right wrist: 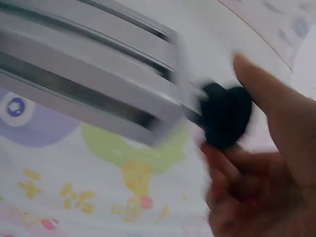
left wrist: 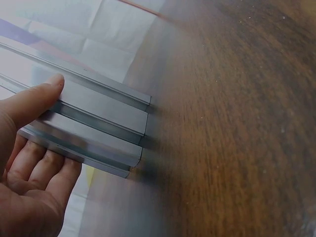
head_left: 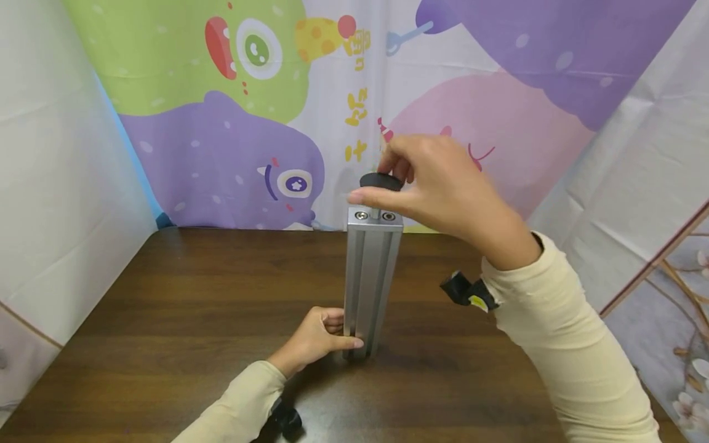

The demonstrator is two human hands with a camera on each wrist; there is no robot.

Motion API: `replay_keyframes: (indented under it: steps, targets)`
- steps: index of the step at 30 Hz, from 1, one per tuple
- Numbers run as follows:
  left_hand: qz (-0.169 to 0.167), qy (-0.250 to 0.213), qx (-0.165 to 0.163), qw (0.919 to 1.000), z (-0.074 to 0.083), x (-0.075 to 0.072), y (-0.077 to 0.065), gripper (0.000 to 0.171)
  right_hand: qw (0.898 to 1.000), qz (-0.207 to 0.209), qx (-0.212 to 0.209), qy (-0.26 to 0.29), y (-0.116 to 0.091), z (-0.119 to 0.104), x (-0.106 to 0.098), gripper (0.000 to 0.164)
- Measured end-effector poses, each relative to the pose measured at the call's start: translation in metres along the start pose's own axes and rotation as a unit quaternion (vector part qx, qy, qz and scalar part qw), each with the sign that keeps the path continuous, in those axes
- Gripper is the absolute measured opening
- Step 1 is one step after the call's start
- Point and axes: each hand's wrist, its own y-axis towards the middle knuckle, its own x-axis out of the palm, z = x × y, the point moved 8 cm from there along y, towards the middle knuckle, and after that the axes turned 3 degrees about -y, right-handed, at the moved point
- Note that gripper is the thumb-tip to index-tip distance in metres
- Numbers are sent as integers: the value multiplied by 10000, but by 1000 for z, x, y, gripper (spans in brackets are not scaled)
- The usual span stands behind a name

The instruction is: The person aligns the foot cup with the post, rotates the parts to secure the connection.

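A silver aluminium profile (head_left: pixel 368 277) with long grooves stands upright on the wooden table (head_left: pixel 221 277). Low on it, my left hand (head_left: pixel 312 338) grips the sides, thumb across the front groove and fingers behind. The left wrist view shows the profile's squared end (left wrist: pixel 140 133) against the table top. On top is an end plate (head_left: pixel 375 226) with two screws. A black round levelling foot (head_left: pixel 381 181) rises from that plate on a short metal stem. My right hand (head_left: pixel 437 184) has thumb and curled fingers around the foot. Motion blurs the foot (right wrist: pixel 224 116) in the right wrist view.
Behind the table hangs a cloth (head_left: pixel 266 135) printed with colourful cartoon monsters. White fabric walls (head_left: pixel 55 154) close in both sides. A small black camera mount (head_left: pixel 471 292) juts from the right sleeve, and another mount (head_left: pixel 288 421) from the left sleeve.
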Motion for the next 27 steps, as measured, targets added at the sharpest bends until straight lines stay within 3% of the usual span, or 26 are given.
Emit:
replay_keyframes:
  steps: [2,5,16,19,23,25,27]
  targets:
    - [-2,16,13,10000,0,0,0,43,9974,482,496,-189,-1,2,0,50]
    - [-28,6,43,10000,1,1,1,43,9914,910,838,-431,-3,3,0,58]
    - [-53,-26,85,9999,1,1,1,44,9885,885,1057,-623,-5,3,1,60]
    - [-39,-2,68,10000,1,1,1,44,9904,712,1048,-548,-5,4,3,57]
    - [-28,-9,42,10000,0,1,1,44,9957,42,886,-278,-6,10,6,47]
    - [-29,-15,47,10000,0,1,0,44,9981,-439,424,-23,-6,10,8,41]
    - [-25,-9,55,10000,0,0,0,44,9947,-911,-300,362,-7,6,9,37]
